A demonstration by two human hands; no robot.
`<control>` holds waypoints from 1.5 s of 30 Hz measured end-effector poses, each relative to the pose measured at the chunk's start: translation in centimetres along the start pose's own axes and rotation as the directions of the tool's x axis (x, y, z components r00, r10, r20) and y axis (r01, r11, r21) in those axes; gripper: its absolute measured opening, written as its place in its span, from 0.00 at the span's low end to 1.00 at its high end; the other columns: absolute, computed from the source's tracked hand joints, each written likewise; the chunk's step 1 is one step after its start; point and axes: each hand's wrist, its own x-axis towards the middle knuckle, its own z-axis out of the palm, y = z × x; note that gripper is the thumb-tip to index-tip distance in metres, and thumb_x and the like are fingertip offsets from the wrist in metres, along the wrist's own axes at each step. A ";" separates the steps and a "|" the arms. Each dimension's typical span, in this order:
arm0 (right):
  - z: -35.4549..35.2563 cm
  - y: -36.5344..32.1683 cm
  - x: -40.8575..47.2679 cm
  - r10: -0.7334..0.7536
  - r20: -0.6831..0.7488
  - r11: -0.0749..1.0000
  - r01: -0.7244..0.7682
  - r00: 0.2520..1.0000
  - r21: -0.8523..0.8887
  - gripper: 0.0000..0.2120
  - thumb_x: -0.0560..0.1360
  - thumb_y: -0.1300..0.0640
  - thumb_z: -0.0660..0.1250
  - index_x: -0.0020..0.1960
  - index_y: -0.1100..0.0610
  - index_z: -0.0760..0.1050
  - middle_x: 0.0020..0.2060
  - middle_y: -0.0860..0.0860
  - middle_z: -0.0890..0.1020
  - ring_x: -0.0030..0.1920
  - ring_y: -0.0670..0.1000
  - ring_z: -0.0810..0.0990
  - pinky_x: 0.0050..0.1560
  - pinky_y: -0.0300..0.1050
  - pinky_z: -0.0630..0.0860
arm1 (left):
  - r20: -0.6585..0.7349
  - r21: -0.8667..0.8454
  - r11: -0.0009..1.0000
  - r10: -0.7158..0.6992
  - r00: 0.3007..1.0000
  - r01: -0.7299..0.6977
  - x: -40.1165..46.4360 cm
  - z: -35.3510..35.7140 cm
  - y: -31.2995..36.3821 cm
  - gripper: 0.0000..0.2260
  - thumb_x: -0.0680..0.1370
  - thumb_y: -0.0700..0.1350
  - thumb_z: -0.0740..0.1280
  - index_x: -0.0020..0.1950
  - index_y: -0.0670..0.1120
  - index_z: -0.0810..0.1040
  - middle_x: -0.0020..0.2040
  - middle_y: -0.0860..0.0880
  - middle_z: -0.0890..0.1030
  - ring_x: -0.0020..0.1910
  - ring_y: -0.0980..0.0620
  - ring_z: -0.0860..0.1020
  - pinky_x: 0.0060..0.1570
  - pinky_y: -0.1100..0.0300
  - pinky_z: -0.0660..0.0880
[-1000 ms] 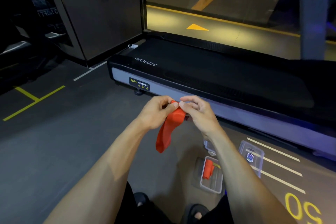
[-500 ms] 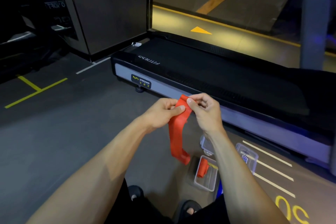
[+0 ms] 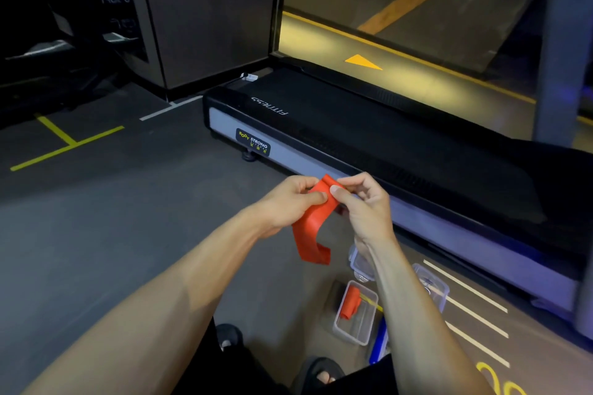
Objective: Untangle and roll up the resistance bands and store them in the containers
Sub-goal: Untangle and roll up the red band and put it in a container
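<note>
A red resistance band (image 3: 309, 234) hangs in front of me, its top end folded over. My left hand (image 3: 288, 202) and my right hand (image 3: 362, 202) both pinch that folded top, thumbs close together. The loose tail curls below the hands. On the floor below sits a clear open container (image 3: 356, 314) with a rolled red band (image 3: 349, 303) inside. Two more clear containers lie near it, one (image 3: 361, 266) partly hidden behind my right forearm, the other (image 3: 431, 285) to the right.
A black treadmill (image 3: 385, 144) runs across the view just beyond my hands. A blue object (image 3: 378, 345) lies beside the open container. My feet in dark sandals (image 3: 321, 373) are at the bottom. Painted lines mark the grey floor.
The hanging tail of the red band has become shorter and now curls up under my hands. Both hands stay pinched at the top of the band.
</note>
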 end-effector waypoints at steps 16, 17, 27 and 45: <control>0.5 -0.2 -0.2 0.082 0.098 0.994 -0.088 0.992 0.062 0.12 0.74 0.73 0.71 0.41 0.58 0.77 0.37 0.51 0.84 0.42 0.50 0.83 0.45 0.44 0.81 | -0.094 0.193 0.978 0.098 0.991 -0.078 0.4 -0.6 -0.1 0.25 0.76 0.62 0.67 0.47 0.38 0.79 0.37 0.41 0.79 0.36 0.49 0.73 0.39 0.52 0.70; 0.3 -0.2 -0.2 0.106 0.138 0.990 -0.118 0.985 0.080 0.10 0.75 0.72 0.71 0.42 0.58 0.78 0.39 0.53 0.84 0.44 0.52 0.83 0.48 0.47 0.82 | -0.071 0.219 0.972 0.104 0.992 -0.086 0.2 -0.9 0.1 0.23 0.78 0.59 0.67 0.47 0.37 0.78 0.36 0.43 0.77 0.35 0.50 0.72 0.39 0.53 0.69; -0.2 0.4 -0.4 0.007 0.258 0.968 0.059 0.966 -0.245 0.04 0.79 0.60 0.72 0.49 0.60 0.85 0.43 0.59 0.86 0.43 0.49 0.82 0.48 0.45 0.79 | 0.059 0.319 0.938 0.124 0.991 -0.136 -0.8 -2.6 0.1 0.20 0.85 0.50 0.63 0.47 0.33 0.75 0.35 0.46 0.71 0.33 0.53 0.68 0.33 0.59 0.66; 0.5 0.2 -0.5 0.070 0.136 0.972 -0.037 0.988 -0.231 0.03 0.77 0.63 0.73 0.48 0.60 0.80 0.44 0.57 0.86 0.39 0.45 0.84 0.45 0.41 0.80 | 0.183 0.254 0.967 -0.061 0.981 0.012 -1.1 -3.1 0.2 0.07 0.82 0.46 0.68 0.47 0.43 0.77 0.36 0.45 0.84 0.30 0.50 0.82 0.32 0.60 0.79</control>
